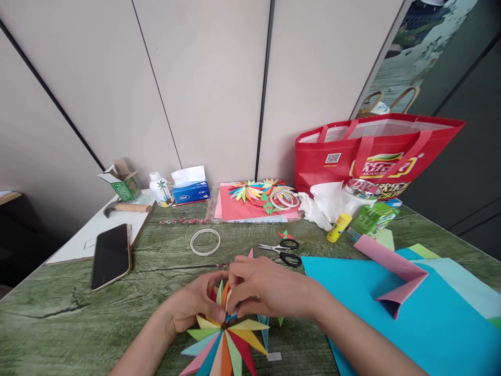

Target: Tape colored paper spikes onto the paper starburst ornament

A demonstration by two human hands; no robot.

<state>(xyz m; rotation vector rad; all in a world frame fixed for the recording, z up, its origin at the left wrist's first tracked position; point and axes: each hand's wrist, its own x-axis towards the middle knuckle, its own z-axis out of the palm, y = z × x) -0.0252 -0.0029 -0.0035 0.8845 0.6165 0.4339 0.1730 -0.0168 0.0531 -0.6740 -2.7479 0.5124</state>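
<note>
A many-coloured folded paper star (225, 344) lies low in the middle of the view, its points fanning out in pink, orange, green, red and yellow. My left hand (198, 300) grips its far left side, thumb pressed near the centre. Over its upper right points, my right hand (264, 287) is closed with fingertips pinched on the folded paper; the exact spot is hidden by the fingers. Just beyond lie black-handled scissors (287, 250) and a roll of white tape (205, 242). A small white strip (274, 356) sits by the star's right edge.
Blue paper sheets (352, 292) with a folded pink strip (395, 266) cover the right side. A phone (111, 256) lies at left near a hammer-like tool (127, 208). A tissue box (191, 190), glue stick (338, 227), and red bag (352, 151) stand along the back.
</note>
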